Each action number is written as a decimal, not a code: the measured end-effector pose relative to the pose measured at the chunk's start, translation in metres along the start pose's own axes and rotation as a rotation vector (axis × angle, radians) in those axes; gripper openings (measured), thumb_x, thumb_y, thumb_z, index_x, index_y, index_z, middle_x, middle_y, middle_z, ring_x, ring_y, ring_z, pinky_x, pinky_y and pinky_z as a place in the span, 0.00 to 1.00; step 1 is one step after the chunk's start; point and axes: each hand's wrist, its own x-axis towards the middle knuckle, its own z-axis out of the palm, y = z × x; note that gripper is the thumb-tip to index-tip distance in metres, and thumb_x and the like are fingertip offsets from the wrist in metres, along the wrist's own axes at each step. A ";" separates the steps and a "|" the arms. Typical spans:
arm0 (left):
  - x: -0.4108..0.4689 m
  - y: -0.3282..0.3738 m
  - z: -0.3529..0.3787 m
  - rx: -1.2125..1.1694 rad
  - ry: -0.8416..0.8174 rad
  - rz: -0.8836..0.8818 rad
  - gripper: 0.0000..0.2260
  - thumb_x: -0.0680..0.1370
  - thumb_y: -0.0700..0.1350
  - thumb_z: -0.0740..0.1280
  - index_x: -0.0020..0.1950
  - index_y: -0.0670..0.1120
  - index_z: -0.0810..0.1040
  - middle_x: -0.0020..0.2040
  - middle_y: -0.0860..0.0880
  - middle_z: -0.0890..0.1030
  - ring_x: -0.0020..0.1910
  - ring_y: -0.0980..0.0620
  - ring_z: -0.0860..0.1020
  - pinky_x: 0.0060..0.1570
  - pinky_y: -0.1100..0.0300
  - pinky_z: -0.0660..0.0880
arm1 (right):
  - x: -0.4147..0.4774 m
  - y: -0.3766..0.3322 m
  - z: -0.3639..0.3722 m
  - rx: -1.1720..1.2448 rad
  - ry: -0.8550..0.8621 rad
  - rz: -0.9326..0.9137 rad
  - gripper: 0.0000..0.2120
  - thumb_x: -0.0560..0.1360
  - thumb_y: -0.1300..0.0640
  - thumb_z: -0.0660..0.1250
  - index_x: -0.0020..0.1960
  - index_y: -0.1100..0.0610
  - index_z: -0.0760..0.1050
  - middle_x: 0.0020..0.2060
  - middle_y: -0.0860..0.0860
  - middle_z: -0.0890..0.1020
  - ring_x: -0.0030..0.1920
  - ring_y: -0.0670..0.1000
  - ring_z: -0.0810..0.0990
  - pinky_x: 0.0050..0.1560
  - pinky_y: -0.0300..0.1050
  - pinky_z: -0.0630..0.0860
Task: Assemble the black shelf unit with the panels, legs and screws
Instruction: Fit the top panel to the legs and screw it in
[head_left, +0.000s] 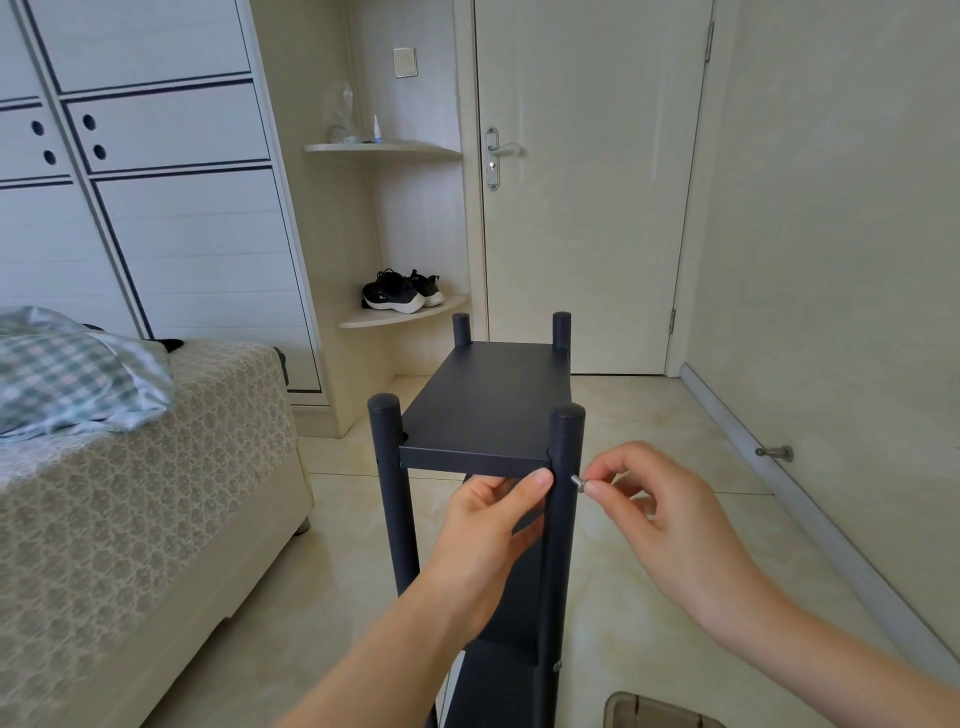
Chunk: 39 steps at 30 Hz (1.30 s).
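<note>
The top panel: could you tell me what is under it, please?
The left hand grips the top panel from beneath; a lower panel shows further down. The hand hides the space between.

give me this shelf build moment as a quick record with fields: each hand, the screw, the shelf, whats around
left hand: grips the near edge of the top panel, thumb beside the near right leg
right hand: pinches a silver screw
screw: at the leg's outer side, just below panel level, not driven in
shelf: upright on the floor, four leg tops above the panel
around: bed on the left, closed door ahead
</note>
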 end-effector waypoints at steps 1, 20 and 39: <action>0.000 0.000 0.000 0.001 0.000 -0.003 0.11 0.79 0.45 0.67 0.57 0.41 0.82 0.54 0.43 0.85 0.56 0.48 0.83 0.55 0.58 0.76 | 0.000 0.001 0.000 -0.029 0.005 -0.034 0.11 0.76 0.60 0.69 0.41 0.44 0.75 0.41 0.41 0.79 0.44 0.45 0.78 0.43 0.31 0.72; -0.006 0.004 0.002 0.006 0.018 -0.021 0.06 0.79 0.43 0.68 0.52 0.45 0.83 0.49 0.47 0.86 0.53 0.51 0.84 0.47 0.64 0.79 | -0.001 0.002 0.001 0.157 -0.018 0.153 0.07 0.77 0.58 0.68 0.42 0.47 0.78 0.36 0.37 0.80 0.39 0.44 0.79 0.39 0.30 0.71; -0.010 0.007 0.001 0.103 0.058 -0.002 0.08 0.79 0.43 0.69 0.55 0.42 0.83 0.49 0.46 0.86 0.52 0.51 0.85 0.48 0.65 0.79 | 0.013 -0.002 -0.001 0.369 -0.207 0.296 0.19 0.78 0.58 0.67 0.62 0.38 0.73 0.55 0.42 0.81 0.56 0.42 0.80 0.56 0.43 0.78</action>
